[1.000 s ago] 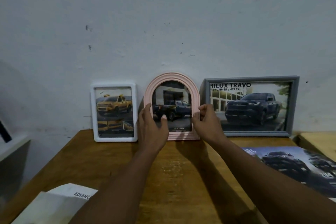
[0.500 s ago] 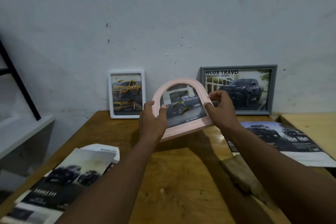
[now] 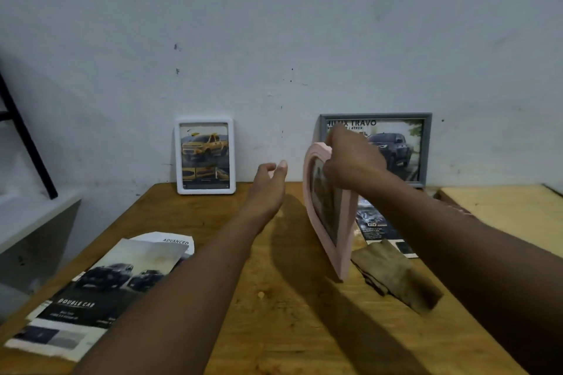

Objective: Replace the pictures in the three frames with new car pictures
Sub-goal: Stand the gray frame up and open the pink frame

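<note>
Pink frame [image 3: 327, 222] edge-on in right grip [image 3: 350, 161]; left grip [image 3: 268, 189] slack.

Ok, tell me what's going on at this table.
A person is working on picture frames. The right hand grips the pink arched frame by its top, turned edge-on, while the left hand hovers open beside it. The white frame and grey frame lean on the wall with car pictures in them. Brochures and a cloth lie on the table.

Dim, soft-focus view; arm shadows darken the table [image 3: 274, 329], edges bowed.
</note>
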Tool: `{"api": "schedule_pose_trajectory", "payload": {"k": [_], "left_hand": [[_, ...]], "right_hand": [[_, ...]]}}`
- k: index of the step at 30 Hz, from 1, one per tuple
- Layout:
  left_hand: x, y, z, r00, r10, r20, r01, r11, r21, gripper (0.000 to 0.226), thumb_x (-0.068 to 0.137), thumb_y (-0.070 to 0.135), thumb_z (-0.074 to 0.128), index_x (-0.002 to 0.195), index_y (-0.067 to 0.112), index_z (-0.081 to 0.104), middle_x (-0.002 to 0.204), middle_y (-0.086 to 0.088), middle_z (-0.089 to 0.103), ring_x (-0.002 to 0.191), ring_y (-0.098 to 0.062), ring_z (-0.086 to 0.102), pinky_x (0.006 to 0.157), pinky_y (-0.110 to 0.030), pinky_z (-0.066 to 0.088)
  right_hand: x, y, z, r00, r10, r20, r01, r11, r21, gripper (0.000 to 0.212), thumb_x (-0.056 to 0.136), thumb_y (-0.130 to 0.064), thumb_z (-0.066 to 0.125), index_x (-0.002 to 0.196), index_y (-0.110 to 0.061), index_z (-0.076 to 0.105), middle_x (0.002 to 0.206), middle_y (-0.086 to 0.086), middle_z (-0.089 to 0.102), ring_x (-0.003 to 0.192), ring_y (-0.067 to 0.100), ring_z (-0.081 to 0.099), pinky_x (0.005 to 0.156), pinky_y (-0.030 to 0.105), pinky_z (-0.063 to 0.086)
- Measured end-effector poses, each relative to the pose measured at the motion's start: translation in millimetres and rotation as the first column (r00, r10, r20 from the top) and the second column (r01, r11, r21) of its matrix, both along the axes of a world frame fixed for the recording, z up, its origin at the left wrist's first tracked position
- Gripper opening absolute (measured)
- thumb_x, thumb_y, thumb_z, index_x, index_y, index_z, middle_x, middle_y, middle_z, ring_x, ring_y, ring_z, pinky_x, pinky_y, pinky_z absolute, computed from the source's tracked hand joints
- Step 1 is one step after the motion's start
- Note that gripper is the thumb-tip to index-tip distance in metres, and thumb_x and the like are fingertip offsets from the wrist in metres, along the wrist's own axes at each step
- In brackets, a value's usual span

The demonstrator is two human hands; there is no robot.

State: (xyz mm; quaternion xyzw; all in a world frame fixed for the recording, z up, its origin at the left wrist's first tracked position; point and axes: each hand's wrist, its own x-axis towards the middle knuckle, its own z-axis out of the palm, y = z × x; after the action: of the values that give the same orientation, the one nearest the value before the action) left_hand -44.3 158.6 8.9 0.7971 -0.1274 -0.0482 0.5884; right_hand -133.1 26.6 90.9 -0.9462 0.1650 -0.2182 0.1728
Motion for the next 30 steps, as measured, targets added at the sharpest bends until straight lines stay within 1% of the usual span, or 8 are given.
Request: {"api": "schedule_pose_trajectory", "payload": {"k": [3, 6, 8, 13, 17, 19, 25, 30], "left_hand": [[7.3, 7.0, 28.8, 0.997, -0.071, -0.029, 0.068, 0.992, -0.102, 0.045, 0.105, 0.058, 0.031, 0.137, 0.028, 0.040, 0.134, -0.009, 0.053, 0.109, -0.027, 0.061, 0.101, -0.052, 0.051], [14.5, 19.2, 45.4, 0.993, -0.088, -0.078, 0.074, 0.983, -0.171, 0.052, 0.106, 0.057, 0.032, 0.141, 0.020, 0.044, 0.124, -0.010, 0.061, 0.109, -0.032, 0.064, 0.101, -0.053, 0.051], [16.8, 30.0, 43.7, 0.988, -0.093, -0.120, 0.077, 0.988, -0.135, 0.058, 0.102, 0.061, 0.037, 0.146, 0.022, 0.041, 0.134, -0.012, 0.058, 0.120, -0.036, 0.060, 0.106, -0.055, 0.048], [26.2, 49.9, 7.2, 0.980, -0.049, -0.194, 0.042, 0.998, -0.045, 0.055, 0.087, 0.068, 0.050, 0.118, 0.022, 0.052, 0.139, -0.023, 0.057, 0.121, -0.042, 0.058, 0.102, -0.053, 0.048], [27.4, 55.7, -21.2, 0.996, 0.009, -0.093, 0.002, 0.993, 0.118, 0.041, 0.104, 0.052, 0.045, 0.125, 0.018, 0.055, 0.122, -0.001, 0.057, 0.100, -0.016, 0.056, 0.075, -0.031, 0.045], [24.1, 57.9, -38.3, 0.994, 0.012, -0.109, 0.008, 0.983, 0.186, 0.038, 0.104, 0.053, 0.043, 0.124, 0.023, 0.053, 0.120, 0.002, 0.058, 0.096, -0.012, 0.057, 0.066, -0.030, 0.042], [12.7, 59.9, -72.9, 0.997, -0.062, 0.036, 0.039, 0.894, 0.446, 0.055, 0.104, 0.054, 0.041, 0.150, 0.025, 0.041, 0.150, -0.007, 0.049, 0.132, -0.029, 0.049, 0.099, -0.044, 0.046], [16.2, 61.9, -84.4, 0.968, -0.053, 0.245, -0.127, 0.740, 0.661, 0.059, 0.102, 0.061, 0.031, 0.145, 0.023, 0.044, 0.142, -0.012, 0.054, 0.132, -0.033, 0.044, 0.104, -0.052, 0.043]], "right_hand": [[5.0, 26.4, -3.6, 0.996, 0.075, -0.047, -0.074, 0.997, 0.025, 0.044, 0.091, -0.028, 0.062, 0.129, -0.018, 0.043, 0.112, 0.006, 0.059, 0.095, 0.029, 0.063, 0.078, 0.049, 0.058], [12.4, 44.4, -6.0, 0.971, 0.222, -0.092, -0.169, 0.903, 0.396, 0.027, 0.098, -0.027, 0.056, 0.120, -0.013, 0.048, 0.102, 0.009, 0.060, 0.084, 0.028, 0.067, 0.066, 0.046, 0.062], [19.2, 46.2, -14.4, 0.958, 0.264, -0.112, -0.183, 0.864, 0.469, 0.019, 0.099, -0.023, 0.056, 0.114, -0.013, 0.049, 0.101, 0.010, 0.060, 0.086, 0.026, 0.066, 0.069, 0.043, 0.063], [33.1, 17.8, -71.2, 0.977, 0.185, -0.111, -0.140, 0.934, 0.328, 0.030, 0.094, -0.023, 0.058, 0.122, -0.016, 0.049, 0.112, 0.006, 0.060, 0.098, 0.022, 0.058, 0.087, 0.047, 0.055], [26.9, 1.8, -119.0, 0.968, 0.133, -0.212, -0.081, 0.968, 0.237, 0.035, 0.093, -0.032, 0.059, 0.124, -0.021, 0.047, 0.119, 0.005, 0.060, 0.105, 0.024, 0.057, 0.088, 0.046, 0.054], [24.1, 1.9, -136.9, 0.962, 0.152, -0.227, -0.104, 0.972, 0.210, 0.039, 0.093, -0.034, 0.057, 0.129, -0.023, 0.045, 0.124, 0.005, 0.058, 0.110, 0.024, 0.054, 0.091, 0.046, 0.052], [23.2, 7.9, -164.4, 0.969, 0.149, -0.195, -0.152, 0.988, 0.000, 0.041, 0.099, -0.041, 0.042, 0.135, -0.021, 0.041, 0.137, 0.007, 0.050, 0.123, 0.027, 0.043, 0.096, 0.046, 0.046], [39.0, 0.2, -159.0, 0.961, 0.160, -0.226, -0.178, 0.982, -0.064, 0.046, 0.095, -0.041, 0.049, 0.136, -0.021, 0.041, 0.139, 0.006, 0.049, 0.125, 0.028, 0.042, 0.100, 0.047, 0.042]]}}
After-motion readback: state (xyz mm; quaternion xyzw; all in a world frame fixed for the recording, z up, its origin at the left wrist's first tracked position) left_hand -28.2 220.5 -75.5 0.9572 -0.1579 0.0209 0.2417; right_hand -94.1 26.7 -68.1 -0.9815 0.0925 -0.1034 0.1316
